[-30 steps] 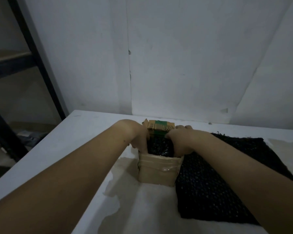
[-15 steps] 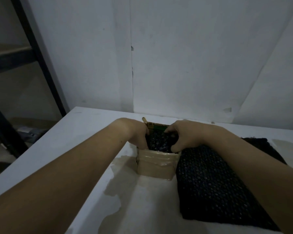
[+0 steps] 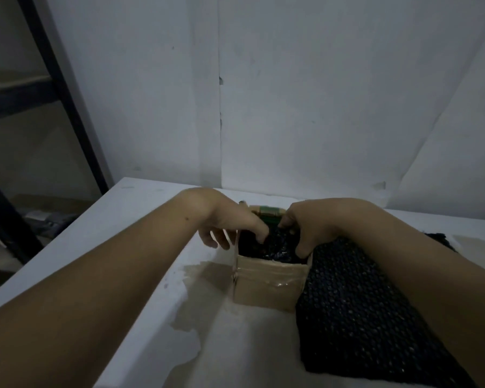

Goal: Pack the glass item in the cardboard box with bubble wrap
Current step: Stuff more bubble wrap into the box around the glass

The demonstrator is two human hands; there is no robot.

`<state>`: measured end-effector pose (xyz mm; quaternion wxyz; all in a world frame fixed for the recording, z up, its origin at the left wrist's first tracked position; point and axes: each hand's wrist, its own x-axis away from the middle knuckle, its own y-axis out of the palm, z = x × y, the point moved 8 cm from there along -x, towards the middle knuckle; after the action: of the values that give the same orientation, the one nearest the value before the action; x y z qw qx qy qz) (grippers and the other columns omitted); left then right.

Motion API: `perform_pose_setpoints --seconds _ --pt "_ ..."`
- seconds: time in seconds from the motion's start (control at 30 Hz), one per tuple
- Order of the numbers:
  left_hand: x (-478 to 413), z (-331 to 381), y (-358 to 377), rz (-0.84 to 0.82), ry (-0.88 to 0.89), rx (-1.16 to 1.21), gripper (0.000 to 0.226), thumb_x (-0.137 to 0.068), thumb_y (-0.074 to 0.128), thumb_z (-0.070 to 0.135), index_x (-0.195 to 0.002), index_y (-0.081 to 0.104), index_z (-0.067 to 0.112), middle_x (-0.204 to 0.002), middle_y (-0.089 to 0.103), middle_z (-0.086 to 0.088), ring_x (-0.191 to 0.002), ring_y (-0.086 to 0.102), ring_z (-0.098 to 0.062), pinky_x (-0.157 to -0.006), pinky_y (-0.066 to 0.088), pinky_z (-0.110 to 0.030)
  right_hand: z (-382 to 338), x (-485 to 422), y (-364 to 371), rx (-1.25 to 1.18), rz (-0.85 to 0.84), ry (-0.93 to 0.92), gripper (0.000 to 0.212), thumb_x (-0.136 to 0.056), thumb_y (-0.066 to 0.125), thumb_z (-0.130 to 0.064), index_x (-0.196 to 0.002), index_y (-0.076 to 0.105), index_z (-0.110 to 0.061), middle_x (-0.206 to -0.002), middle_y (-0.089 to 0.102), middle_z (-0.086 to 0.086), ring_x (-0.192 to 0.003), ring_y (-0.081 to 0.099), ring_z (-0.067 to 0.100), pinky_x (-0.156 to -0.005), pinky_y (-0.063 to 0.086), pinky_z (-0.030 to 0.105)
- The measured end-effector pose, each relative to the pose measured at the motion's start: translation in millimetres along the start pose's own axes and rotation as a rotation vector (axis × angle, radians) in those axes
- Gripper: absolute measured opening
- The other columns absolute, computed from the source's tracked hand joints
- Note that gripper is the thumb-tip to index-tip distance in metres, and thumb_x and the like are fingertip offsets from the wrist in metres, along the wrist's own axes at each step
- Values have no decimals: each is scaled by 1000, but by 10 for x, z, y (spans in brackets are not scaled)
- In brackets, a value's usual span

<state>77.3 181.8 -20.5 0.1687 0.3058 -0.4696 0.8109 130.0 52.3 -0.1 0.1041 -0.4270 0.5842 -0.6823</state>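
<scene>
Now two hands (image 3: 230, 225) (image 3: 308, 228) press one wrap (image 3: 361, 303), one box (image 3: 269, 287).

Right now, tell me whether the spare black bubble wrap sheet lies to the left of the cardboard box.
No, the black bubble wrap sheet lies on the table to the right of the cardboard box.

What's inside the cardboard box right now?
Black bubble wrap fills the cardboard box; the thumb of the left hand and curled fingers of the right hand dig into it. No glass item shows: whatever lies under the wrap is covered.
</scene>
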Motion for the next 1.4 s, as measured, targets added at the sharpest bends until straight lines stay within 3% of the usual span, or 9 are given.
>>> perform_pose_setpoints --seconds 0.1,0.27,0.63,0.73,0.93,1.07,1.17,1.27,1.4 --pt "74 40 -168 120 117 -20 59 -83 65 42 -140 46 41 -128 49 10 -104 56 -10 -77 55 -28 54 122 -56 -136 96 -46 70 -67 79 -41 -133 57 -31 -123 64 -14 -110 60 6 -98 47 29" --pt "115 41 -109 244 224 -179 52 -80 72 43 -129 54 43 -112 51 16 -96 55 -7 -67 43 -21 294 490 -134 -320 512 -93 29 -68 81 -41 -92 66 -37 -93 65 -19 -90 61 1 -77 47 21" --pt "49 193 32 243 62 -460 46 -78 59 31 -122 64 23 -112 64 -1 -95 62 -19 -69 50 -28 7 569 64 -59 551 -110 23 -79 59 -39 -97 74 -37 -85 66 -16 -98 52 12 -83 48 32" --pt "101 159 53 247 104 -382 45 -77 58 29 -121 64 26 -107 63 4 -94 59 -15 -71 48 -29 11 591 79 -62 548 -107 25 -77 58 -38 -97 73 -35 -88 68 -17 -98 57 12 -86 48 32" --pt "224 45 124 321 314 -46 55 -88 59 27 -138 43 43 -145 46 8 -121 48 -11 -96 40 -21 66 791 130 -197 653 -153 19 -82 63 -35 -100 67 -33 -92 63 -15 -100 52 9 -90 46 33" --pt "648 180 49 739 540 146 56 -89 48 38 -143 35 46 -162 17 14 -139 18 3 -107 19 -19 502 1151 219 -444 892 -105 23 -84 67 -36 -106 64 -37 -109 63 -19 -109 52 2 -95 41 22" --pt "1059 662 296 1000 817 39 52 -79 52 27 -131 55 22 -149 42 4 -136 37 -8 -111 32 -28 939 1324 559 -589 868 38 24 -87 65 -41 -110 59 -45 -113 55 -34 -109 49 -9 -90 34 9" --pt "1035 1176 880 887 978 -31 33 -83 55 16 -115 62 18 -120 58 6 -113 54 -9 -98 45 -31 1265 1411 968 -584 792 168 32 -86 69 -40 -116 59 -42 -120 58 -24 -116 51 0 -94 39 19" --pt "488 1377 1492 661 790 -10 31 -96 49 18 -126 57 17 -127 53 3 -112 52 -13 -95 46 -33 1619 1516 1416 -523 731 353 50 -87 69 -39 -132 57 -24 -132 59 -3 -118 55 15 -100 46 34"
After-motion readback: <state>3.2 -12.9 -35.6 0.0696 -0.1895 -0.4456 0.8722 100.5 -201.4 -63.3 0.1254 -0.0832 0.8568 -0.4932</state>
